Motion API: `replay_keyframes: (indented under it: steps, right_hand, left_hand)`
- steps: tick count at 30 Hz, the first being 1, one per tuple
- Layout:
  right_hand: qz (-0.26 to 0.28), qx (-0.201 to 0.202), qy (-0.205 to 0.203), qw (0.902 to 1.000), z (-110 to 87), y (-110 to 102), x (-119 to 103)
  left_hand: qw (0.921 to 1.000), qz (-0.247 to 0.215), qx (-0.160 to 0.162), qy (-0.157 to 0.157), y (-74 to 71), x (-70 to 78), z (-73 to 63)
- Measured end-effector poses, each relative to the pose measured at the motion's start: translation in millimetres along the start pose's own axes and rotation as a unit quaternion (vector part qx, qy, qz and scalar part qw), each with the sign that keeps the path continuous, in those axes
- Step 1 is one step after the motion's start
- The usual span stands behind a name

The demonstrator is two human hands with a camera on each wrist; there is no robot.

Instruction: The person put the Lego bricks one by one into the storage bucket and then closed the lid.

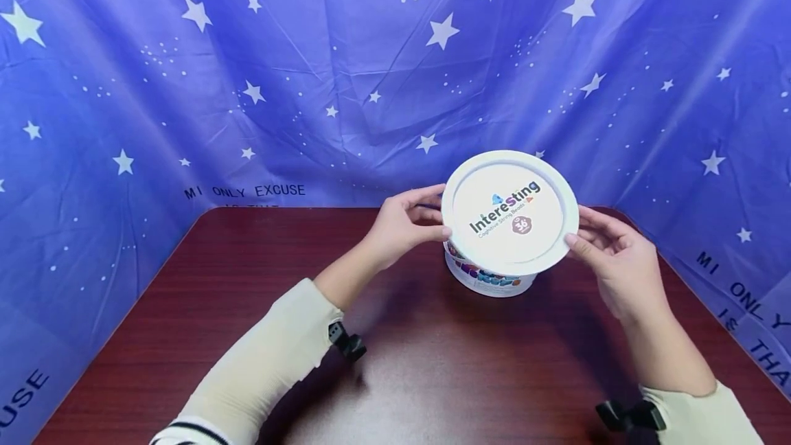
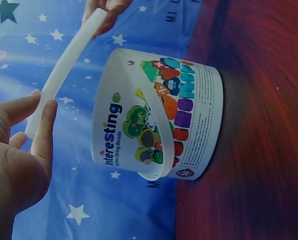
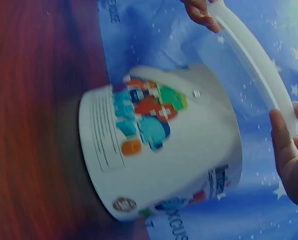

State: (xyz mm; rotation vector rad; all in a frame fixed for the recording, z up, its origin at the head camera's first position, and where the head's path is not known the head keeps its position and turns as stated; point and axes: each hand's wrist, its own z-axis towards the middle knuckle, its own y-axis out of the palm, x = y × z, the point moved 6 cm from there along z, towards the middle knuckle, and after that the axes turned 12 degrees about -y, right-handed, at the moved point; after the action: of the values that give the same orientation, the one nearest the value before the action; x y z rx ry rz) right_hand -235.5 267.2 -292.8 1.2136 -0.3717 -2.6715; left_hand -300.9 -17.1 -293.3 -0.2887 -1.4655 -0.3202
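Note:
A round white lid (image 1: 509, 215) printed "Interesting" is held above a white bucket (image 1: 491, 283) with colourful bead pictures. My left hand (image 1: 408, 222) pinches the lid's left edge between thumb and fingers. On the opposite edge, my right hand (image 1: 624, 259) grips with its thumb on top. Both wrist views show a gap between the lid (image 2: 64, 70) and the top of the bucket (image 3: 204, 140). The bucket stands upright on the table, its white handle (image 2: 161, 130) hanging down against the side. From above, the lid covers the bucket's opening.
The dark red wooden table (image 1: 395, 376) lies under the bucket. A blue curtain (image 1: 334, 74) with white stars surrounds its back and sides. Small black devices hang at the left cuff (image 1: 349, 342) and the right cuff (image 1: 630, 415).

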Motion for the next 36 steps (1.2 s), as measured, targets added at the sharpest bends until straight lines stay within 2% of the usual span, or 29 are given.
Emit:
replay_keyframes:
  steps: [5, 10, 16, 20, 25, 29, 34, 36]
  right_hand:
    - [-0.045, -0.015, 0.028, 0.9985, 15.6, -14, 6]
    - [-0.094, -0.042, 0.073, 0.9920, 27.0, -24, 15]
    - [-0.156, -0.064, 0.113, 0.9791, 39.4, -35, 25]
    - [-0.192, -0.074, 0.139, 0.9686, 44.8, -40, 32]
    - [-0.251, -0.101, 0.155, 0.9502, 50.7, -40, 39]
    - [-0.269, -0.107, 0.168, 0.9423, 52.0, -40, 44]
    - [-0.306, -0.124, 0.168, 0.9290, 51.9, -43, 48]
    - [-0.312, -0.130, 0.167, 0.9265, 51.6, -44, 50]
  left_hand:
    - [0.9982, 0.039, 0.006, -0.044, 5.1, -1.1, 20.5]
    - [0.9950, 0.081, 0.017, -0.056, 7.2, -2.7, 37.0]
    - [0.9919, 0.086, 0.034, -0.087, 7.3, -12.7, 51.3]
    - [0.9907, 0.077, 0.042, -0.104, 7.2, -18.6, 58.4]
    - [0.9898, 0.065, 0.048, -0.117, 5.7, -24.4, 64.8]
    - [0.9889, 0.062, 0.045, -0.128, 4.9, -28.9, 67.9]
    - [0.9888, 0.071, 0.038, -0.125, 4.0, -32.6, 70.0]
    - [0.9884, 0.080, 0.032, -0.125, 4.2, -34.4, 70.9]
